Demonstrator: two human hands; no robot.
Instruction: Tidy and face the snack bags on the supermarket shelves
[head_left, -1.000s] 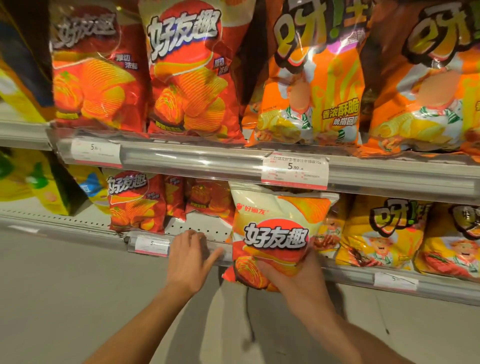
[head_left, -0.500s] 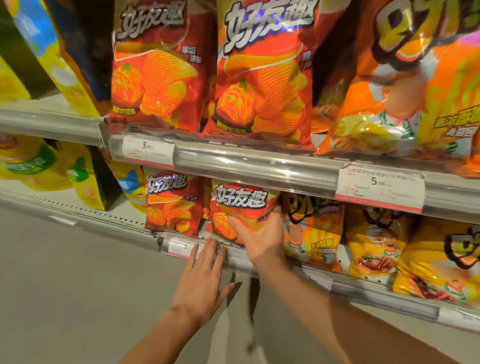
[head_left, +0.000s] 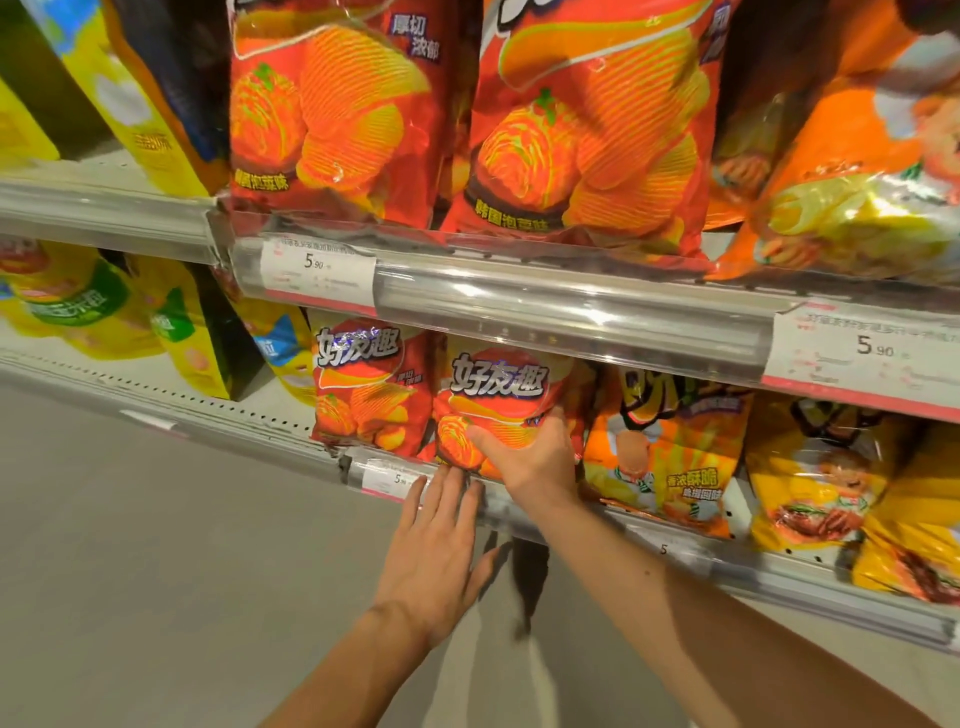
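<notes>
Seating the red bag at the lower shelf's front edge, beside its twin, my right hand grips its face so the label shows; left hand steadies the rail, fingers straight, close together.

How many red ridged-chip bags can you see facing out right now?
4. Two on the upper shelf: left bag and right bag. Two on the lower shelf: left one, and the one under the right hand. More may sit hidden behind.
</notes>
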